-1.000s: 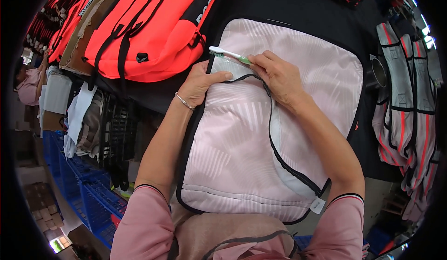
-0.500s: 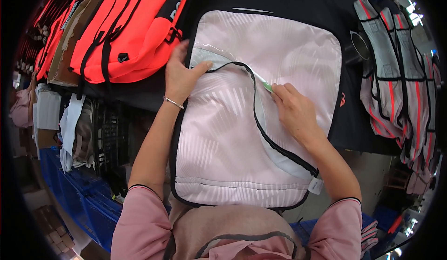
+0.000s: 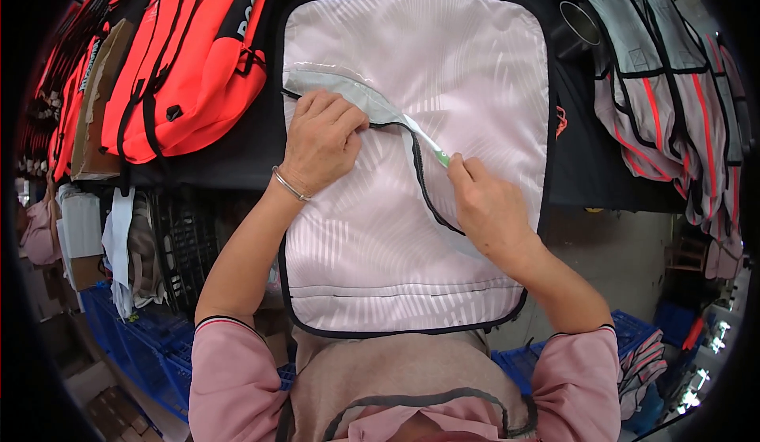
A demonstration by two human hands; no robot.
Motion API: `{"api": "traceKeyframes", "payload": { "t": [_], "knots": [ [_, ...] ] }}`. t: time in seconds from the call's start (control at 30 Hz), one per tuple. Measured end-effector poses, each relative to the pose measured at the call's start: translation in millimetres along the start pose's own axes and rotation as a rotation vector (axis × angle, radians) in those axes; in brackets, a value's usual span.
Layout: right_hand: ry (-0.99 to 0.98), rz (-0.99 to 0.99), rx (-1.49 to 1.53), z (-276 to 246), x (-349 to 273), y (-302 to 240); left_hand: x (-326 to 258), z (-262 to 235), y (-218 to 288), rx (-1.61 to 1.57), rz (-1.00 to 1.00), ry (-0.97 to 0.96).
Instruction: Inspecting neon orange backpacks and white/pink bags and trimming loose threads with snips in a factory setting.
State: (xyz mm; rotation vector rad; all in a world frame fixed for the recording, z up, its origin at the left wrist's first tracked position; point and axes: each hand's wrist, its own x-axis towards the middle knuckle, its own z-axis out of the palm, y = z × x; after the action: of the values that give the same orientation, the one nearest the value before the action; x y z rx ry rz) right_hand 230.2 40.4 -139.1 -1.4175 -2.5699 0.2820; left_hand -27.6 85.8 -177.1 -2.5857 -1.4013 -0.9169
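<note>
A pale pink, patterned fabric panel (image 3: 475, 62) with black edging lies flat before me. Across it runs a curved opening edged by a black zipper strip (image 3: 423, 177), with grey lining (image 3: 348, 86) showing at its upper left. My left hand (image 3: 323, 140) presses on the panel, its fingers curled closed over the black strip's left part. My right hand (image 3: 492, 214) pinches a slim tool (image 3: 427, 141) with a white shaft and a green end. The tool slants up to the left, its far tip at the opening; its exact kind does not show.
A bright coral backpack (image 3: 222, 86) lies at the far left beside a cardboard piece (image 3: 103, 94). Grey-pink bag parts with coral stripes (image 3: 645, 70) hang at the right, near a metal cup-like ring (image 3: 579, 22). Blue crates (image 3: 142, 323) stand low at the left.
My left hand has moved from the panel's left edge onto the black strip, fingers now curled. The view has shifted, and the panel sits farther left. My right hand still holds the tool.
</note>
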Motion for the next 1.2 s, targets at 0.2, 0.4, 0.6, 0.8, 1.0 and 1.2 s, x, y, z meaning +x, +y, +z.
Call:
{"api": "traceKeyframes", "payload": {
  "t": [0.2, 0.4, 0.6, 0.8, 1.0, 1.2],
  "knots": [
    [0.104, -0.054, -0.031, 9.3, 23.8, -6.8, 2.7, 2.6, -1.1, -0.083, 0.006, 0.007],
    [-0.076, -0.044, -0.068, -5.7, -61.2, -16.8, 0.5, 1.7, 0.4, -0.047, -0.026, -0.002],
    [-0.104, -0.004, -0.102, -11.6, -82.7, -20.2, 6.3, -8.1, 48.5, 0.037, 0.328, -0.200],
    [-0.007, 0.000, -0.130, -0.3, -45.5, -18.3, -11.5, 2.3, 48.5, -0.168, 0.219, -0.189],
    [-0.072, -0.055, -0.095, -5.4, -86.4, -7.0, -17.4, -1.5, 41.6, -0.191, 0.187, -0.192],
    [-0.234, -0.125, -0.205, -36.7, -131.5, 9.9, -16.7, -7.7, 61.9, -0.168, 0.399, -0.210]
  ]
}}
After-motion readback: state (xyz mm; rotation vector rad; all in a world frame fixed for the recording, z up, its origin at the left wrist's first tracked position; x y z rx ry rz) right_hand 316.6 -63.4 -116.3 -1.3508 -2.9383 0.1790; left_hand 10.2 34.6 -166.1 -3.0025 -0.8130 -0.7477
